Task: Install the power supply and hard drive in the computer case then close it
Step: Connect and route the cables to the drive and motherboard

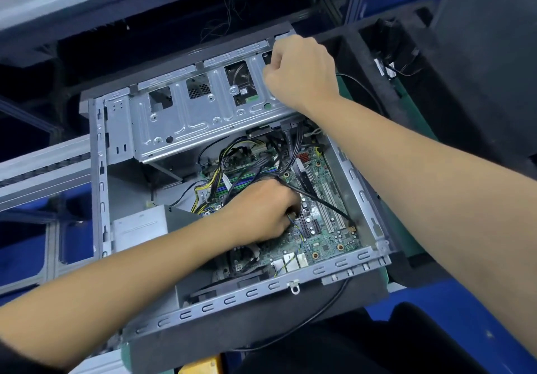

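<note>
Lying open on its side, the computer case (100, 170) shows its green motherboard (322, 228) and a tangle of black and yellow cables (255, 152). The left hand (261, 210) reaches down into the middle of the case, fingers curled over thin wires at the board; whether it actually pinches one cannot be told. The right hand (299, 71) is curled at the far corner of the grey metal drive cage (180, 120), gripping its upper edge. A grey power supply (139, 228) sits in the case's near-left corner, beside the left forearm. A black cable (305, 324) trails under the case's near edge.
</note>
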### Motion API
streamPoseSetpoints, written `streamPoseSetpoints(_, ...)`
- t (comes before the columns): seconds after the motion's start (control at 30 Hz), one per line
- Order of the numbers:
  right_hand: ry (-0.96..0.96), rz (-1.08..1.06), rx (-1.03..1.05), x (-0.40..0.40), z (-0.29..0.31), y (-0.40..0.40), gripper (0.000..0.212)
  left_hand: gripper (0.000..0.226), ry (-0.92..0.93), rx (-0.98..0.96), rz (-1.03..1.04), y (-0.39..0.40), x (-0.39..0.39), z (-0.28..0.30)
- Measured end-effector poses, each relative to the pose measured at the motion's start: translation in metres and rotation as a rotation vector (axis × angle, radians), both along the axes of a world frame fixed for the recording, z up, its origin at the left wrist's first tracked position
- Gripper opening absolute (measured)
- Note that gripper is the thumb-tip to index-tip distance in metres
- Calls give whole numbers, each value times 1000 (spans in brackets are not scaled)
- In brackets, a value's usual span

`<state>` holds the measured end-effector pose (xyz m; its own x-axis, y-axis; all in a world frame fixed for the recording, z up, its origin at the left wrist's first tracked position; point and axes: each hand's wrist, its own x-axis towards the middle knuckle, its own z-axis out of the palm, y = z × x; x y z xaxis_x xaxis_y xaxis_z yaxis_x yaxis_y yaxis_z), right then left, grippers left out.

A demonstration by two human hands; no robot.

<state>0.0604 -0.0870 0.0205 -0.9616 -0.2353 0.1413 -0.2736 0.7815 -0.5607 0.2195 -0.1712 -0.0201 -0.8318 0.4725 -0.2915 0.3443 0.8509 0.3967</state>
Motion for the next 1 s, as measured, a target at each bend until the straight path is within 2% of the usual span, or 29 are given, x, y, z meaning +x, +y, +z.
streamPoseSetpoints(0.17,-7,-5,4,1,2,0,24,18,53,35,128,-4,-1,5)
streamPoseSetpoints(0.37,-18,-1,-4,3,4,0,25,17,49,38,140,-4,5,1)
streamPoseSetpoints(0.5,-18,2,-7,4,4,0,25,15,3,-26,-11,8,13,-5)
streamPoseSetpoints(0.67,-12,9,-5,3,4,1,22,14,44,-165,-216,21,20,-13)
streamPoseSetpoints(0.8,-18,12,-12,3,4,1,23,5,31,-217,-232,23,19,-16)
streamPoseSetpoints(1.0,-19,22,-7,4,5,2,25,5,10,-337,-249,29,18,-22)
